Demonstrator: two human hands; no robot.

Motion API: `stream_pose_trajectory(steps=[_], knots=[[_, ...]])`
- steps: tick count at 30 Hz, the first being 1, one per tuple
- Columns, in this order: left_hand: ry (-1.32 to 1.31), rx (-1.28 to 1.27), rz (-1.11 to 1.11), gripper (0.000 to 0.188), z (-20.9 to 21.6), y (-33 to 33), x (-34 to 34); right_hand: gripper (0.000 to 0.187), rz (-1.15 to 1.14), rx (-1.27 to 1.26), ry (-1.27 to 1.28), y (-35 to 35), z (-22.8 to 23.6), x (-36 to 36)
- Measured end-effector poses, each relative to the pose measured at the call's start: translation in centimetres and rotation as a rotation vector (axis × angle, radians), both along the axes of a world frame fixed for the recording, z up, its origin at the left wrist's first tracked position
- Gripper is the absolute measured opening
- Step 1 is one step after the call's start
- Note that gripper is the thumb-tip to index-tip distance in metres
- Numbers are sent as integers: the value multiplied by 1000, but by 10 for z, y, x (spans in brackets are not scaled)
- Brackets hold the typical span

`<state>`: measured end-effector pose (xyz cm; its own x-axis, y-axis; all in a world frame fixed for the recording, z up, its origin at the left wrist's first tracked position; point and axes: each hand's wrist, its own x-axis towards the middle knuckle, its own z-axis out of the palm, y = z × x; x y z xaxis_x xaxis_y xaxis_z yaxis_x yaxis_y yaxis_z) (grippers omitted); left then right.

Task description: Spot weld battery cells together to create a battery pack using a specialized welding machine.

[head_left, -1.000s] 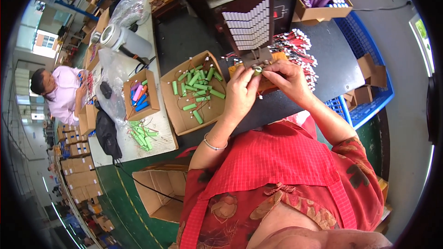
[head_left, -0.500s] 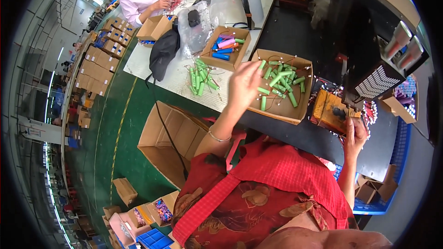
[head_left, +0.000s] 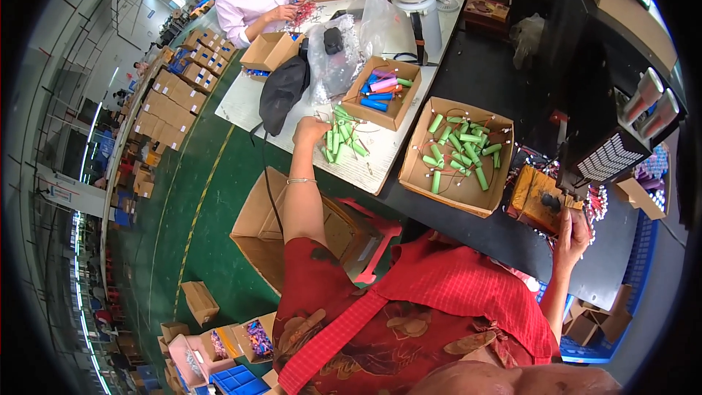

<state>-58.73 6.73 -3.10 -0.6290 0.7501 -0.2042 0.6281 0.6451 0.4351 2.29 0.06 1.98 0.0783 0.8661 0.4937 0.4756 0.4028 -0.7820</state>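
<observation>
My left hand [head_left: 311, 132] is at the left edge of a loose pile of green cylindrical battery cells [head_left: 338, 140] with thin wire leads, on the white tabletop. Its fingers are curled together, and whatever is between them cannot be made out. At the right, my right hand [head_left: 575, 230] has its fingertips closed at the front corner of an orange-brown block [head_left: 537, 197], under the tip of a black bench machine [head_left: 603, 150]. Anything pinched there is too small to name. Between the hands, a cardboard tray [head_left: 457, 201] holds several more green cells with leads.
Another carton [head_left: 395, 115] holds blue, pink and green cells. Behind my left hand lie a black bag [head_left: 284, 95] and a clear plastic bag [head_left: 329, 77]. A grey jug [head_left: 420, 18] stands farther back. Across the table, a co-worker [head_left: 256, 0] handles small parts. An open carton [head_left: 256, 249] stands below.
My left hand has moved left from the tray of green cells to the loose pile on the white table. My right hand stays at the block. The whole view has shifted slightly.
</observation>
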Motion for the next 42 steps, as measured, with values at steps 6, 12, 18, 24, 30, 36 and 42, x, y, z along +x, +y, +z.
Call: stream_pose_trajectory(steps=[6, 12, 18, 24, 30, 36, 42], knots=[[44, 1112, 268, 23, 46, -22, 39, 13, 18, -12, -19, -2, 3, 1], [-1192, 1434, -23, 24, 88, -40, 114, 10, -12, 5, -60, -9, 2, 0], [-1879, 844, -412, 29, 91, -60, 267, 7, 133, 143, -128, -8, 25, -20], [-2393, 95, -487, 31, 65, -86, 354, 46, 319, 545, -593, 5, 50, -41], [-2101, -330, -408, 33, 54, -89, 369, 25, 526, 278, -417, -4, 36, -18], [-1936, 137, -343, 24, 45, -95, 385, 13, 394, -499, 421, -30, 21, -18], [-1817, 401, -450, 20, 41, -89, 401, 18, 256, -525, 555, -40, 15, -20]])
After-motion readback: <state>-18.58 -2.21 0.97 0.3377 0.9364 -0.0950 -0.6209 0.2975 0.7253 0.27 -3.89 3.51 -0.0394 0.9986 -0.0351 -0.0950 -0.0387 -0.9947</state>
